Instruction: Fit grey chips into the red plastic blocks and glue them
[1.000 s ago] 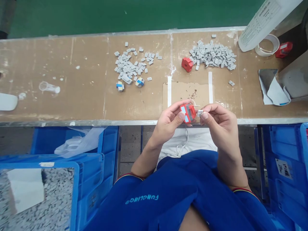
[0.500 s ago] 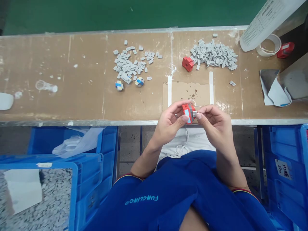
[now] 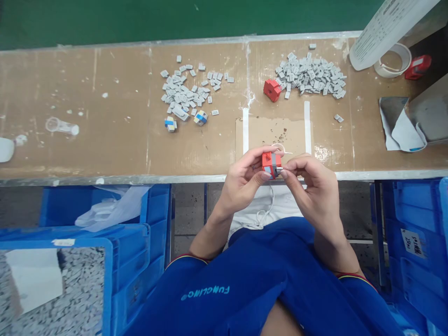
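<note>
Closest to you, your blue shirt (image 3: 245, 261) fills the bottom of the view. At your left, a hard plastic bin (image 3: 109, 280) holds a mass of small grey chips (image 3: 84, 284) with a torn pale sheet (image 3: 33, 280) lying on them; a crumpled, filmy bag (image 3: 112, 207) drapes beyond it. Blue crates (image 3: 427, 280) with a handwritten label (image 3: 413, 242) stand at your right. At the scuffed near edge of the brown, cardboard-topped desk (image 3: 119, 135), your left hand (image 3: 243, 179) is curled around a chunky red block (image 3: 267, 160) banded with grey, while your right hand (image 3: 313, 184) has thumb and finger pinched on a small pale tile (image 3: 279, 171) against the block's right side. Past them, a flat cardboard sheet (image 3: 271, 131), dotted with dark crumbs, carries two white tape strips (image 3: 245, 133). Farther on, to the left, two blue-and-cream blocks (image 3: 200, 117) lie beside a loose scatter of grey tiles (image 3: 184, 88); a second red block (image 3: 272, 90) sits at the edge of a thicker tile heap (image 3: 310, 74). A folded sheet (image 3: 402, 128), a tilted milky bottle (image 3: 388, 35) and a tape roll (image 3: 381, 70) crowd the right. Behind spreads a smooth green surface (image 3: 175, 21).
</note>
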Demonstrator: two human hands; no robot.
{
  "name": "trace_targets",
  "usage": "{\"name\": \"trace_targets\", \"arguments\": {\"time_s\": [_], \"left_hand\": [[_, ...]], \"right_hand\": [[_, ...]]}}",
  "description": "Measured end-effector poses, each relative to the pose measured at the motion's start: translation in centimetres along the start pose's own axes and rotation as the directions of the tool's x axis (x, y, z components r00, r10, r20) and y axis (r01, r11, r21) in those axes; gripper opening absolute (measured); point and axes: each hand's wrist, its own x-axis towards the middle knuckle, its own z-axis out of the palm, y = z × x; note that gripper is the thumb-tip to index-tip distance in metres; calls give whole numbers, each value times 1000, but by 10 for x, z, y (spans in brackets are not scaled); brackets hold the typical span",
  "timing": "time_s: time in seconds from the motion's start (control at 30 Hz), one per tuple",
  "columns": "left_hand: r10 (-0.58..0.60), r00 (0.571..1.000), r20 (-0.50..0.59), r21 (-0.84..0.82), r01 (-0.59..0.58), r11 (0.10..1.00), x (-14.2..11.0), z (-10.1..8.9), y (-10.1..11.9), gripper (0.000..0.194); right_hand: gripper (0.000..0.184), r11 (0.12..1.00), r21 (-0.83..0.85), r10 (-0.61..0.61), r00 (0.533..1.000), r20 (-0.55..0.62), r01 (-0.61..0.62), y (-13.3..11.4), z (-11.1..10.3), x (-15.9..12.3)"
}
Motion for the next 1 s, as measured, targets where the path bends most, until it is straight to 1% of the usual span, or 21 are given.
{"name": "trace_targets", "arguments": {"time_s": [0.1,0.23,0.37,0.47,0.6,0.67,0.7,0.8,0.87,0.93,1.0], "left_hand": [[31,999,7,26,-32,999,0,-2,3,42],[45,999,-22,72,-43,996,1,-3,10,39],[63,997,-47,151,-55,987,0,-5,17,38],[87,994,-64,199,-73,977,-1,-6,18,37],[78,986,-144,217,-46,975,-1,-3,11,38],[57,981,-184,207,-18,978,-1,-2,8,42],[46,980,-194,201,-6,980,-1,-2,6,43],[17,979,-203,194,23,981,-2,-2,5,43],[10,976,-215,200,34,979,-3,-2,6,44],[12,975,-223,208,36,977,-3,-2,6,46],[8,978,-209,204,36,978,-3,-3,6,47]], "right_hand": [[9,998,-41,-41,999,17,41,-4,0,2],[14,988,-113,-102,995,10,103,-7,2,4],[17,965,-181,-192,981,-4,189,-8,9,5],[21,944,-231,-252,967,-41,237,-7,16,5],[20,956,-180,-255,960,-119,232,1,25,6],[16,969,-146,-223,963,-151,201,5,26,7],[14,977,-129,-189,971,-148,171,6,26,8],[10,998,-39,-52,997,-62,49,4,20,13],[8,998,53,29,1000,4,-29,4,13,18],[15,978,175,106,992,66,-116,5,7,24],[30,925,298,190,967,170,-234,9,2,31]]}}
